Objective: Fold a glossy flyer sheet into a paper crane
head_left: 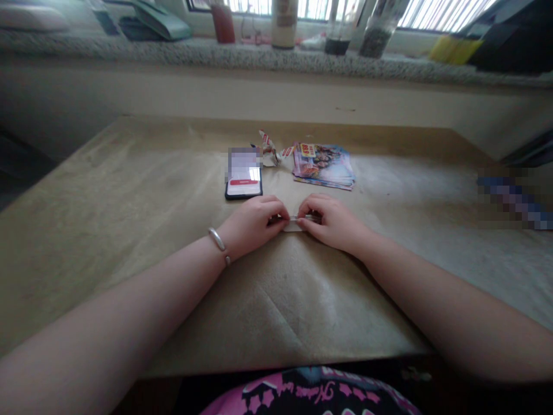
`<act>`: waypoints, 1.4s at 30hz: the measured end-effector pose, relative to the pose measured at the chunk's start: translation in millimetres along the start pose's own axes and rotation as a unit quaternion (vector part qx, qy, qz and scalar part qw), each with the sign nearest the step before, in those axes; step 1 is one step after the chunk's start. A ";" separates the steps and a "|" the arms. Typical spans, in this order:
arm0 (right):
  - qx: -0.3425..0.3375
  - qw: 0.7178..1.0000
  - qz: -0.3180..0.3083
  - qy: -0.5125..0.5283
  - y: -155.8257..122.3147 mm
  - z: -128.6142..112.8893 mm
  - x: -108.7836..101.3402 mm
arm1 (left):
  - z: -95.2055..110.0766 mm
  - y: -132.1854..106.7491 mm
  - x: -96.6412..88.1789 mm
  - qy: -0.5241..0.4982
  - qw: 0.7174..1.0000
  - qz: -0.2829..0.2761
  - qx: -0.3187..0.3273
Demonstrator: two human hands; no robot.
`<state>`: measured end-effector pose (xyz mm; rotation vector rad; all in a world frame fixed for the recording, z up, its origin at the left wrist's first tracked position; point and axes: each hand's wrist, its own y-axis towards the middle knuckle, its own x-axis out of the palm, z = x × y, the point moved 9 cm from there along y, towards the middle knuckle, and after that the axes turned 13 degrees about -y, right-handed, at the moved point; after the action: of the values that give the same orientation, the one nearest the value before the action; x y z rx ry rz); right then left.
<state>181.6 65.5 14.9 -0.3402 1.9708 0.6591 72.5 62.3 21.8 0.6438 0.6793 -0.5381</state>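
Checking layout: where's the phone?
In the head view, the phone lies on the brown paper sheet, just ahead of the left hand, with the stack of printed cards to its right.

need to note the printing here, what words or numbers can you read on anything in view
Nothing reads clearly enough to quote.
Leaflet stack: yellow tag, red characters, too small.
Torn wrapper: red print, too small.
Phone: red screen button, too small; upper screen blurred.
Bottle: label too blurred.
Pink-printed garment: script lettering, too blurred.
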 end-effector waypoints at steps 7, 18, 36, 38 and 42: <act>0.096 0.990 0.004 0.100 -1.5 14.1 3.3 | -4.0 0.2 -2.1 -0.029 0.998 0.016 -0.049; 0.092 0.988 0.023 0.121 -2.6 16.0 1.5 | -4.9 0.4 -0.4 -0.050 0.998 0.001 -0.037; 0.165 0.967 0.004 0.196 -4.4 34.5 12.2 | -0.6 -0.2 -1.6 -0.085 0.996 0.006 -0.022; 0.150 0.974 0.011 0.171 -3.4 32.5 9.3 | -4.3 0.2 -2.1 -0.091 0.995 0.009 -0.036; 0.058 0.991 0.058 0.106 0.1 17.7 -3.9 | -13.8 1.2 -4.3 -0.109 0.992 0.017 -0.067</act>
<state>196.3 75.7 11.9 -0.2316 2.2348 0.5981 64.9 73.7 16.9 0.4619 0.4925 -0.5178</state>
